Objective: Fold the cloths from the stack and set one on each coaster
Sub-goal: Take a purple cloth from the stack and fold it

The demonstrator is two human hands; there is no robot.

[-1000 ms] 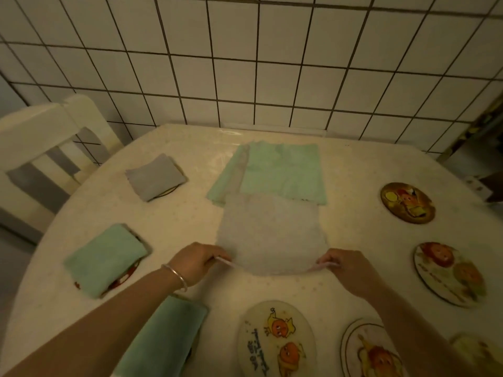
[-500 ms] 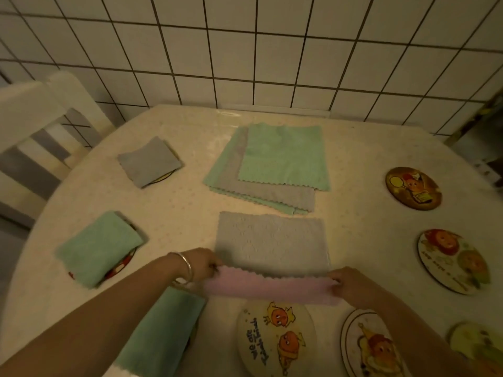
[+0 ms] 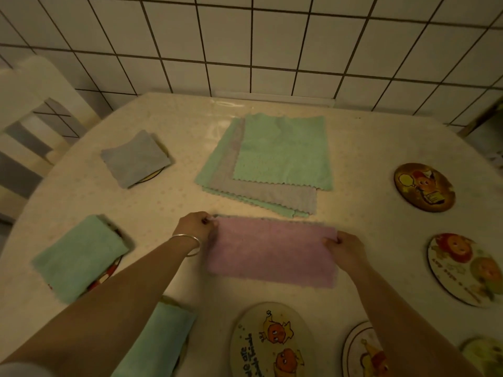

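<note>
A pink-and-grey cloth [image 3: 272, 251] lies folded in half on the table, pink side up. My left hand [image 3: 196, 227] pinches its far left corner and my right hand [image 3: 344, 247] pinches its far right corner. Behind it lies the stack [image 3: 275, 161] of green and grey cloths. Folded cloths cover three coasters at the left: a grey cloth [image 3: 134, 159], a green cloth [image 3: 79, 257] and a nearer green cloth [image 3: 158, 341]. Bare picture coasters lie near me [image 3: 269, 341], under my right forearm [image 3: 359, 349], at the bottom right corner [image 3: 484, 355], and at the right [image 3: 424, 187] [image 3: 468, 268].
The round table [image 3: 163, 202] has a pale dotted cover and stands against a white tiled wall [image 3: 272, 50]. A white chair [image 3: 30, 110] stands at the left edge.
My hands pulled the grey cloth toward me off the stack, then carried its near edge forward over the far edge, folding it in half with the pink side showing.
</note>
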